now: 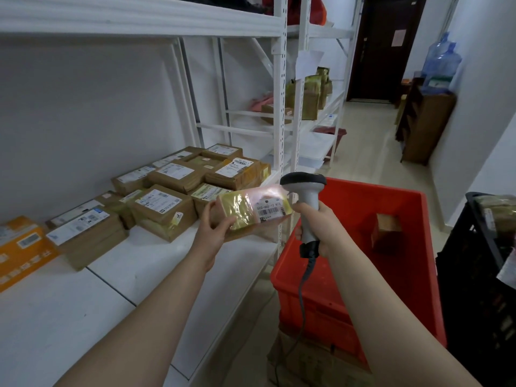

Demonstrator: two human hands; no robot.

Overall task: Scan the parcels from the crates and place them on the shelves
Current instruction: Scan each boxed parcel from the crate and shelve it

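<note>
Left hand (pixel 213 229) grips parcel (pixel 255 209); right hand (pixel 317 219) aims scanner (pixel 305 196).

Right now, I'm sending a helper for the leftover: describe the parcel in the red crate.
Look at the red crate right of the white shelving. Deep inside, near its right wall, lies a small brown cardboard parcel. It alone lies in that crate.

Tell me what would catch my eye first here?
The handheld barcode scanner, gripped in the right hand at centre, throws a pink glow on the tape-wrapped parcel held by the left hand. Just right sits a bright red crate with a small brown box inside. On the white shelf to the left lie labelled cardboard parcels.
</note>
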